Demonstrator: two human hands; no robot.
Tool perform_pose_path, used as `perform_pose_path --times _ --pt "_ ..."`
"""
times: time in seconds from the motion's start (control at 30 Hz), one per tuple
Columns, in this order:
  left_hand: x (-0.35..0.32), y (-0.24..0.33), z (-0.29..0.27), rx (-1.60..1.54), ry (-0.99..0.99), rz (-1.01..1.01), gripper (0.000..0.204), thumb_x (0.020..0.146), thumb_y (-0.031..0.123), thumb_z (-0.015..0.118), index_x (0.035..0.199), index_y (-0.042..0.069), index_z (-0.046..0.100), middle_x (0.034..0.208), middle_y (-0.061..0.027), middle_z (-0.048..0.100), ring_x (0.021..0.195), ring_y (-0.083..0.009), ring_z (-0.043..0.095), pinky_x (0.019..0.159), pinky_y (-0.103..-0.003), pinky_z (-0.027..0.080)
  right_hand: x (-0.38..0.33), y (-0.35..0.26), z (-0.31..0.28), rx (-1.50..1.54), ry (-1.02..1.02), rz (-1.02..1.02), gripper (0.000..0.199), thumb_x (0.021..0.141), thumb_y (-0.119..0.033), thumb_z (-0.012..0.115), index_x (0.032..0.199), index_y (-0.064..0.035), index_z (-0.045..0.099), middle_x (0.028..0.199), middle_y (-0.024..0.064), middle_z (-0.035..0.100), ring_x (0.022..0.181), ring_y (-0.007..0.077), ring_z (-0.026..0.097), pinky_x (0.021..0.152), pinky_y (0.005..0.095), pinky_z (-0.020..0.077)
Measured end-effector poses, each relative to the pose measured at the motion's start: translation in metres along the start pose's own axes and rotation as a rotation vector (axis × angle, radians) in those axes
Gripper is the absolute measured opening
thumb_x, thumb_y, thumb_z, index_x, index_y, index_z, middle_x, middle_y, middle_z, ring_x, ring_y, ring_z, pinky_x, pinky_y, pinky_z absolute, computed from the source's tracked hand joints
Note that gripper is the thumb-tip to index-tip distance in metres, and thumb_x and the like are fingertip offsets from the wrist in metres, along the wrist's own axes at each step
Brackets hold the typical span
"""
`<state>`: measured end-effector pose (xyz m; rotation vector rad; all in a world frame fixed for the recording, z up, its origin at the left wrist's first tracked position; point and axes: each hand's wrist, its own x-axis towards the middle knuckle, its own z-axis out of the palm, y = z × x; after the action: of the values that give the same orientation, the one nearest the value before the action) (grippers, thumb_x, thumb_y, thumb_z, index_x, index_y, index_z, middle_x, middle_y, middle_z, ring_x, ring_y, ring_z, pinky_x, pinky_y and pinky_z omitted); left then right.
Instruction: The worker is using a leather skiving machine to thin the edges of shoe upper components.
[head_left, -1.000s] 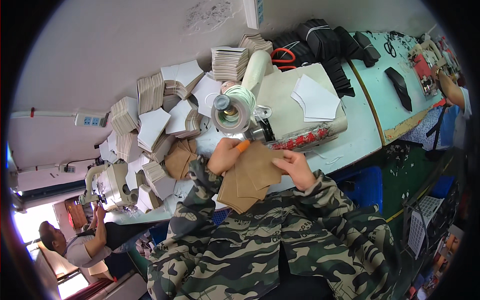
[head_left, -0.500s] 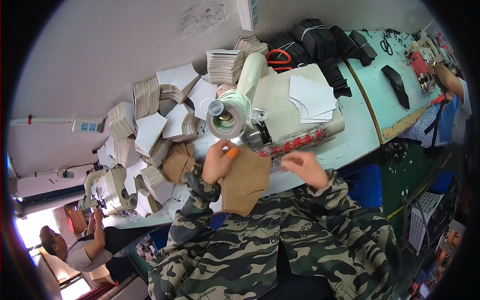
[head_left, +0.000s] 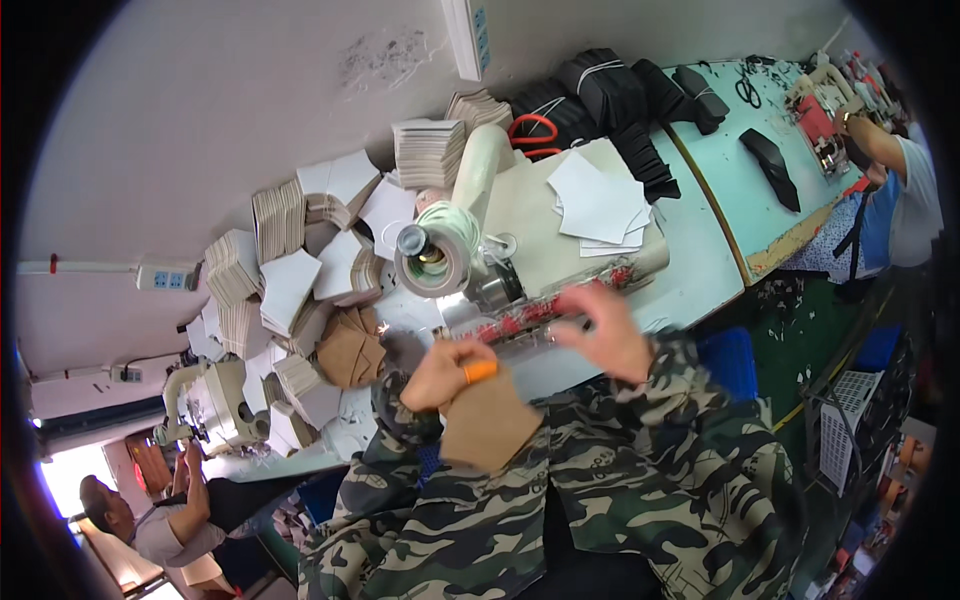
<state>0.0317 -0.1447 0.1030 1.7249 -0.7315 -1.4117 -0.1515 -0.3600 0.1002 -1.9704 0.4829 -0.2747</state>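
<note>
My left hand (head_left: 448, 374), an orange band round one finger, is closed on the upper edge of a few brown cut pieces (head_left: 490, 430). The pieces hang in front of my camouflage jacket. My right hand (head_left: 608, 335) is a little blurred, its thumb and fingers apart and nothing seen between them. It hovers by the red, worn front edge (head_left: 540, 310) of the cream sewing machine (head_left: 525, 215). A spool of pale thread (head_left: 440, 262) sits on the machine, left of that edge. White cut sheets (head_left: 600, 205) lie on top of the machine.
Stacks of white and beige pieces (head_left: 340, 215) crowd the table's left, with loose brown pieces (head_left: 350, 345) nearer me. Red-handled scissors (head_left: 535, 128) and black bundles (head_left: 600, 85) lie at the back. Co-workers (head_left: 165, 515) sit left and right. A blue bin (head_left: 728, 362) stands right.
My left hand has drawn the brown pieces down towards my body, away from the machine. My right hand has shifted slightly, fingers spreading. The view has tilted slightly.
</note>
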Motion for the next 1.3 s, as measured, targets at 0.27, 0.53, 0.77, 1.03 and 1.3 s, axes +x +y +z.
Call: perform_pose_path --times 0.27,0.53,0.77,1.03,1.3 --pt "-0.006 0.016 0.02 0.427 0.557 0.488 0.023 0.086 0.008 0.066 0.107 -0.001 0.062 0.086 -0.006 0.065 0.077 -0.0079 0.06 0.068 -0.024 0.05 -0.019 0.002 0.069 0.803 -0.307 0.502 0.023 0.088 -0.013 0.066 0.104 0.0034 0.063 0.089 0.0037 0.065 0.077 0.0081 0.059 0.065 0.0247 0.0501" --pt "0.008 0.01 -0.015 0.074 0.291 -0.134 0.024 0.089 0.02 0.062 0.092 -0.003 0.067 0.067 -0.0082 0.064 0.065 -0.0138 0.062 0.062 -0.029 0.048 -0.013 0.004 0.063 0.104 0.064 -0.094 0.018 0.087 -0.013 0.067 0.096 0.0028 0.065 0.091 0.0052 0.068 0.072 0.0098 0.06 0.065 0.0251 0.0487" --pt "0.028 0.013 -0.026 0.437 0.378 -0.041 0.03 0.088 0.023 0.06 0.09 -0.006 0.067 0.063 -0.0128 0.061 0.058 -0.0168 0.053 0.059 -0.035 0.044 -0.015 0.018 0.07 0.887 -0.126 0.577 0.023 0.087 -0.012 0.067 0.104 0.003 0.065 0.087 0.0036 0.069 0.074 0.0084 0.062 0.063 0.0237 0.0486" --pt "0.027 0.027 -0.036 0.294 0.141 -0.133 0.023 0.087 0.022 0.065 0.089 -0.001 0.067 0.065 -0.0047 0.061 0.059 -0.0109 0.054 0.055 -0.027 0.042 0.007 0.015 -0.002 0.166 0.335 0.03 0.033 0.081 -0.006 0.066 0.113 0.0009 0.062 0.103 0.0094 0.066 0.092 0.0272 0.063 0.079 0.0371 0.0495" --pt "0.013 -0.029 0.03 0.292 0.118 0.241 0.022 0.084 0.005 0.066 0.105 0.0 0.062 0.085 -0.005 0.067 0.078 -0.0124 0.06 0.072 -0.029 0.05 0.068 -0.108 -0.011 -0.13 0.371 -0.608 0.046 0.082 -0.016 0.068 0.122 0.0025 0.054 0.122 0.0189 0.056 0.112 0.0374 0.052 0.097 0.044 0.0391"
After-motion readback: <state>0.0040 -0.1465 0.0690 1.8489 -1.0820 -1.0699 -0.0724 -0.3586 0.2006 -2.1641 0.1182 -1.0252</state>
